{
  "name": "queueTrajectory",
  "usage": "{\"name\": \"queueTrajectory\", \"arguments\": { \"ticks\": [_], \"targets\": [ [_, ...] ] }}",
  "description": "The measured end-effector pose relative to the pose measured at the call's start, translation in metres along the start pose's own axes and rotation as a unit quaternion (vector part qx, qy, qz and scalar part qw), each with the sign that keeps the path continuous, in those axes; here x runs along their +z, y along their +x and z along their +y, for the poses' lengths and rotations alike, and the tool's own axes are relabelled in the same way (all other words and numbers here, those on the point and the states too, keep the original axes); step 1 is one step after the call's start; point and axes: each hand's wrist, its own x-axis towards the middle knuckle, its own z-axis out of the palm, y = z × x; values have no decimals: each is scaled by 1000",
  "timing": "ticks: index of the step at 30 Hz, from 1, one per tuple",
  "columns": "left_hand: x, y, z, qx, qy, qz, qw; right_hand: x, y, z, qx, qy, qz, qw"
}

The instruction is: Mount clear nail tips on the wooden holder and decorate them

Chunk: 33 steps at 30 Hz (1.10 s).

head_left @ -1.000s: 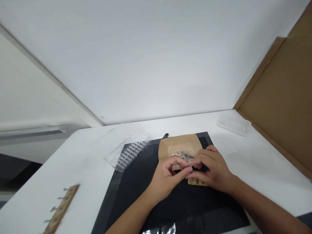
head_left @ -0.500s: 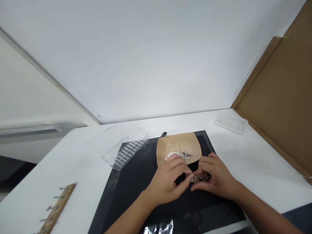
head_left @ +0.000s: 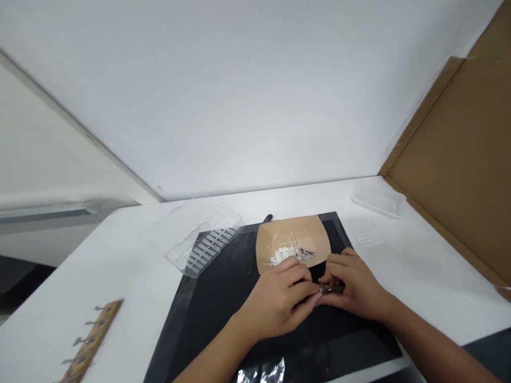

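Observation:
Over the black mat [head_left: 215, 324], my right hand [head_left: 351, 284] is closed round a small brownish piece [head_left: 332, 289] with metal parts. My left hand [head_left: 281, 298] has its thumb and forefinger pinched at the left end of this piece, the fingertips of both hands nearly touching. Whether the left fingers hold some tiny part as well cannot be made out. Just beyond the hands, a tan paper sheet [head_left: 279, 234] bears a pile of small white bits [head_left: 285, 254], some dark bits and several thin sticks.
A clear plastic tray with rows of slots [head_left: 211, 247] overlaps the mat's far left corner. A wooden strip with metal pegs [head_left: 93, 338] lies at left. A clear box [head_left: 377, 202] and small white pieces [head_left: 366, 234] are at right, near a cardboard wall [head_left: 459, 154].
The left hand has shifted slightly right and its fingers have closed in on the brownish piece, which has turned a little. More of the white pile shows.

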Motion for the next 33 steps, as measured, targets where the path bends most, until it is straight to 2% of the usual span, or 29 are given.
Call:
{"name": "queueTrajectory", "arguments": {
  "ticks": [7,11,16,24,33],
  "targets": [
    [-3,1,1,-11,13,-49,999,-1,0,-3,20,5,-24,999],
    [2,-2,0,-12,32,-62,998,-1,0,-4,25,7,-31,999],
    [8,-5,-4,-3,37,-50,998,-2,2,-5,37,2,-37,999],
    [6,-4,-4,1,43,-24,999,-3,1,-4,35,18,-26,999],
    [4,-5,-6,6,56,-4,998,-17,-1,0,23,6,-7,1000]
  ]
}}
